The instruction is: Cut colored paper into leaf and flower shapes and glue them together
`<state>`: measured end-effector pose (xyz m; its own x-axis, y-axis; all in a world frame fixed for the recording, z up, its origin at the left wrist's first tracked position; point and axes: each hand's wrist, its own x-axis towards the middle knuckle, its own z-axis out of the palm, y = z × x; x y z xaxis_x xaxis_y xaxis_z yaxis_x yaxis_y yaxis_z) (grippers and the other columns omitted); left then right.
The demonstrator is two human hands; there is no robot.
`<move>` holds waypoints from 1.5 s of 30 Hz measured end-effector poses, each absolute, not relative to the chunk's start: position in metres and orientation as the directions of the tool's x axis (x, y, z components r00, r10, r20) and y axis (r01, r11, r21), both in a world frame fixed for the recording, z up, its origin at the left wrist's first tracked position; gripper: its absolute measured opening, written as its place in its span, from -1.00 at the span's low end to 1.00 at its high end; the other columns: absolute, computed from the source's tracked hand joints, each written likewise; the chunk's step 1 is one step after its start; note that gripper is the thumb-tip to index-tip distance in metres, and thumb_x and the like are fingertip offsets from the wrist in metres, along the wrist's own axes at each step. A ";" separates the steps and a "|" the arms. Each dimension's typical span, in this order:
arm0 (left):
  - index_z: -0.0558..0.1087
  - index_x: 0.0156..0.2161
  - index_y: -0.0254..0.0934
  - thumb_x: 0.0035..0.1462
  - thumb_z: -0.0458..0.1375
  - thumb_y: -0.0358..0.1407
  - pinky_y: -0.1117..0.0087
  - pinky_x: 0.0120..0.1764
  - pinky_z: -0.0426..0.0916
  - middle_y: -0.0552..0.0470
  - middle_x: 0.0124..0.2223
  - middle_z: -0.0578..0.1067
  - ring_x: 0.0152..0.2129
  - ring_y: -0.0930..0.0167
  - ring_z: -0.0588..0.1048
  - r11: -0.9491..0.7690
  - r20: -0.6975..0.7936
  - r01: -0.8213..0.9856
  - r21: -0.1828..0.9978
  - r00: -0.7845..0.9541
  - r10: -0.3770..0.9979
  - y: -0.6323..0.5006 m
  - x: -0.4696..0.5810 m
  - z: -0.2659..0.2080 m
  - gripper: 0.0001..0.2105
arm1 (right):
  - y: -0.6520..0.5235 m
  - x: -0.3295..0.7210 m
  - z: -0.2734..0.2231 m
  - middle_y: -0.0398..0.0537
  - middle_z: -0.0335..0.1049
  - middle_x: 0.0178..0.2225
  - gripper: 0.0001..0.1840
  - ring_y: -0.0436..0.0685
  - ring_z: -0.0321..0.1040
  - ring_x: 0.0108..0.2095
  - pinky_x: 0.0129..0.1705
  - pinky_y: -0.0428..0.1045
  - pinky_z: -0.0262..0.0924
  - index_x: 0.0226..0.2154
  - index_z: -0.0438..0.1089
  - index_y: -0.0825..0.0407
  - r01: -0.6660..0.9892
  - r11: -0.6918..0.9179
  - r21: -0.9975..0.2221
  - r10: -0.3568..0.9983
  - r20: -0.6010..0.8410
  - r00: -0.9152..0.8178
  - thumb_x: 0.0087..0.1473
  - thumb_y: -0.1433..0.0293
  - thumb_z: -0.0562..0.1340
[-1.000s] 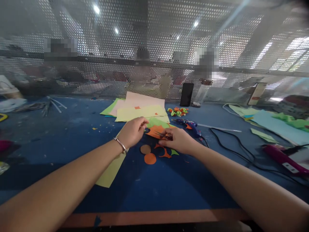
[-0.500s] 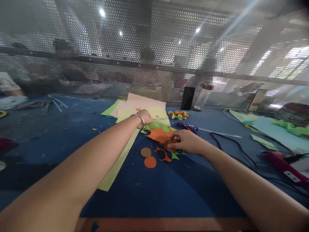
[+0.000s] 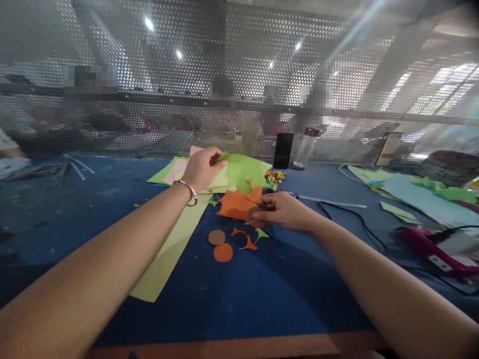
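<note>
A light green sheet of paper [image 3: 245, 169] with curved cut-outs hangs from my left hand [image 3: 205, 167], pinched between thumb and fingers. My right hand [image 3: 282, 212] is closed around a small pair of scissors [image 3: 254, 202], blades pointing left, and also has a brown disc [image 3: 253, 216] under its fingers. An orange sheet [image 3: 237, 203] with cut edges lies just left of that hand. Nearer to me, another brown disc [image 3: 216, 237] and an orange disc [image 3: 223, 252] touch on the blue table, beside curved orange scraps [image 3: 247, 243].
Pale yellow paper [image 3: 164, 264] runs under my left forearm. A phone [image 3: 283, 150] and a clear bottle [image 3: 306, 149] stand by the perforated metal screen [image 3: 164, 109]. To the right are a black cord [image 3: 368, 232], a magenta glue gun [image 3: 430, 252] and light blue paper [image 3: 426, 197].
My left hand has lifted the green sheet off the pile, raising it up and to the left. My right hand has shifted slightly left, still holding the scissors and brown disc.
</note>
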<state>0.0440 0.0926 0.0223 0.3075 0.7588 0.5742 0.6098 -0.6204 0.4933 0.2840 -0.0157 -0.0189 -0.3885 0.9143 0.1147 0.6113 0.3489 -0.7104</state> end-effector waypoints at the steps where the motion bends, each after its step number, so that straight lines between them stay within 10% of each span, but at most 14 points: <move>1: 0.47 -0.25 -0.28 0.14 0.20 -0.22 0.39 -0.30 0.29 0.07 -0.39 0.45 -0.45 0.43 0.37 -0.636 0.620 0.590 0.497 0.272 0.736 0.088 0.040 0.022 -0.84 | -0.016 0.283 -0.019 -0.25 0.21 -0.56 -0.70 -0.03 0.11 -0.52 -0.45 -0.06 -0.04 -0.50 0.29 0.04 0.602 0.354 -0.715 0.914 0.129 -0.385 0.07 0.20 0.31; 8: 0.38 -0.21 -0.26 0.07 0.26 -0.42 0.37 -0.29 0.49 0.00 -0.22 0.54 -0.38 0.43 0.52 -0.305 0.305 0.027 0.952 0.026 0.952 0.047 0.028 0.007 -0.82 | -0.021 0.273 -0.020 -0.10 0.44 -0.42 -0.78 0.04 0.31 -0.42 -0.36 -0.03 0.16 -0.32 0.43 0.07 0.501 0.356 -0.789 0.923 0.211 -0.323 0.12 0.23 0.28; 15: 0.43 -0.12 -0.26 0.13 0.23 -0.42 0.38 -0.21 0.50 -0.05 -0.13 0.59 -0.35 0.43 0.57 0.051 0.018 -0.215 0.975 0.306 0.952 0.003 0.031 -0.007 -0.80 | -0.027 0.265 -0.014 -0.20 0.31 -0.56 -0.73 0.00 0.21 -0.52 -0.43 -0.06 0.04 -0.43 0.36 0.04 0.488 0.378 -0.787 0.923 0.279 -0.264 0.14 0.19 0.27; 25: 0.40 -0.16 -0.21 0.05 0.18 -0.40 0.26 -0.15 0.49 -0.09 -0.09 0.60 -0.21 0.30 0.60 0.000 0.056 -0.144 0.990 0.381 0.923 -0.006 0.036 -0.010 -0.79 | -0.027 0.263 -0.018 -0.33 0.07 -0.65 -0.61 -0.09 -0.03 -0.65 -0.57 -0.08 -0.15 -0.45 0.33 0.02 0.344 0.251 -0.905 0.965 0.207 -0.159 0.07 0.05 0.34; 34: 0.33 -0.32 -0.24 -0.04 0.10 -0.52 0.46 -0.45 0.31 0.14 -0.43 0.46 -0.56 0.52 0.42 -0.117 0.130 -0.198 0.973 0.052 0.990 0.021 0.013 -0.009 -0.84 | -0.026 0.266 -0.017 -0.35 0.10 -0.67 -0.60 -0.12 -0.04 -0.69 -0.68 -0.11 -0.22 -0.36 0.37 0.02 0.099 0.164 -0.982 0.986 0.160 -0.043 -0.03 0.09 0.43; 45: 0.41 -0.17 -0.21 0.01 0.09 -0.53 0.50 -0.58 0.19 0.17 -0.53 0.40 -0.68 0.53 0.32 -0.147 0.152 -0.058 0.987 0.108 0.982 0.031 0.006 -0.012 -0.73 | -0.024 0.258 -0.026 -0.35 0.15 -0.67 -0.63 -0.17 -0.05 -0.71 -0.69 -0.13 -0.24 -0.39 0.38 0.06 0.020 0.087 -0.996 0.982 0.082 -0.172 -0.01 0.13 0.44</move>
<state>0.0062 0.0310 -0.0116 0.1081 0.9824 0.1525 -0.0582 -0.1469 0.9874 0.2582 -0.0243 -0.0259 -0.1719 0.9817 0.0820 0.0198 0.0867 -0.9960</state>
